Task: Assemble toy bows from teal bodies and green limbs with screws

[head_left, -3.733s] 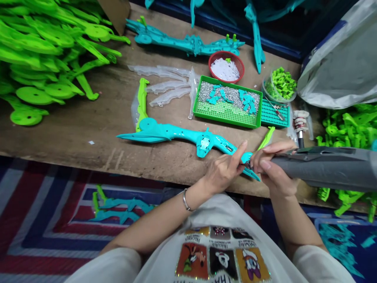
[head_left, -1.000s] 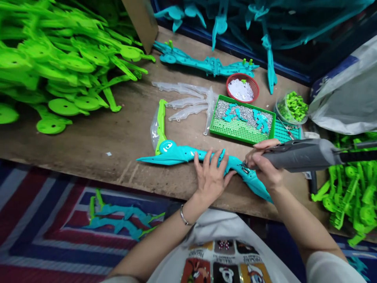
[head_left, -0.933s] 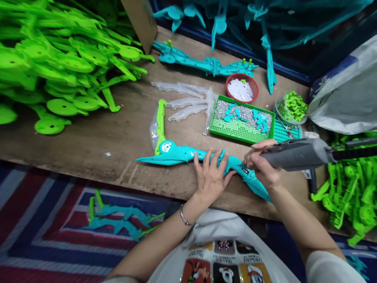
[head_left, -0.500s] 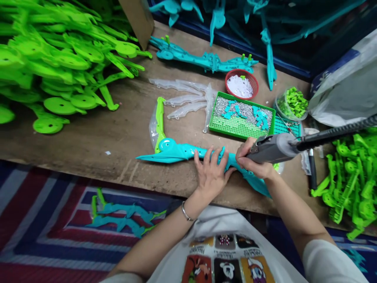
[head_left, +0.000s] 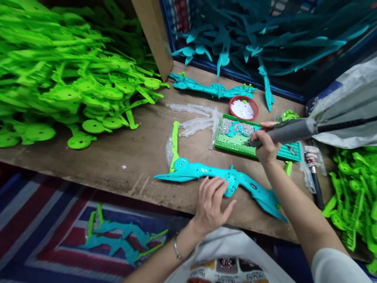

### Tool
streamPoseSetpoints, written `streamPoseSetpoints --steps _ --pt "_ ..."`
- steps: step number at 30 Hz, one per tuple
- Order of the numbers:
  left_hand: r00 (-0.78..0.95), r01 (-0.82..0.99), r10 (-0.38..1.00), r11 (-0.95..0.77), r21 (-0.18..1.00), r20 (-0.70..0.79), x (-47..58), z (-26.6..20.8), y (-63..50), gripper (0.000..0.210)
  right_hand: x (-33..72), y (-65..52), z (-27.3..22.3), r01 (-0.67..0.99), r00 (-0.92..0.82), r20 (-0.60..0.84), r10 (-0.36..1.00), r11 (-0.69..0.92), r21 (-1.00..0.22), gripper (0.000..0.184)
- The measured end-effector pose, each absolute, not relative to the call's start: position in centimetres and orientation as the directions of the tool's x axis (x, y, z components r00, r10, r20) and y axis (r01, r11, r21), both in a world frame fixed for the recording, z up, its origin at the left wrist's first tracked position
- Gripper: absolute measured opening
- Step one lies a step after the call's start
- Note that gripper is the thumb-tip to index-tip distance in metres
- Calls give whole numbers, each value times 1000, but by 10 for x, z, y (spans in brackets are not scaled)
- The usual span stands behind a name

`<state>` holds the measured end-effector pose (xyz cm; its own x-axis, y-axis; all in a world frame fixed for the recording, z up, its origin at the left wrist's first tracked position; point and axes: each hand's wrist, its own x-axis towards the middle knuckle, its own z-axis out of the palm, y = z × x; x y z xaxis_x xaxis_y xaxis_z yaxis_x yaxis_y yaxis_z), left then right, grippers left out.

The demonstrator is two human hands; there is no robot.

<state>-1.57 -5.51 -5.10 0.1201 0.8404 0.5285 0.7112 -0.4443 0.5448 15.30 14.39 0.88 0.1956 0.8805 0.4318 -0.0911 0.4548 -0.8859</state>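
Note:
My right hand (head_left: 266,146) grips a grey electric screwdriver (head_left: 291,131) with a black cord. Its tip is over the green perforated tray (head_left: 228,146), which holds many small silver screws (head_left: 225,126) and some blue plastic pieces. A blue plastic toy bow (head_left: 194,169) lies flat along the table, with a green limb (head_left: 174,143) and a clear plastic piece standing out at its left end. My left hand (head_left: 209,204) lies open, palm down, with its fingertips at the bow's near edge; whether they touch it I cannot tell.
Green plastic parts are heaped at left (head_left: 70,82) and right (head_left: 353,188). Behind the tray stands a red basket (head_left: 255,110) of white pieces. Another blue bow body (head_left: 203,88) lies further back. A black-handled tool (head_left: 317,188) is at right. Finished-looking bows (head_left: 118,239) lie below the table edge.
My right hand has lifted the screwdriver off the bow and carried it forward to the tray. My left hand has slid back toward the bow's near edge. The view has shifted.

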Motion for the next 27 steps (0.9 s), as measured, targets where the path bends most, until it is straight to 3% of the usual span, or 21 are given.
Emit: streamPoseSetpoints --steps 2,6,18,27 --pt "82 709 809 -458 537 582 -28 -58 -66 49 151 153 -1 -62 199 414 888 433 -899 26" --pt "40 742 833 -395 542 552 -36 -69 -76 35 152 161 -13 -34 192 404 894 418 -908 23" --pt "46 753 870 -353 556 490 -31 -66 -69 31 150 161 -15 4 187 367 911 373 -928 22" --pt "93 816 919 -292 500 384 -27 -63 -67 30 148 164 -6 4 136 387 912 390 -921 24"
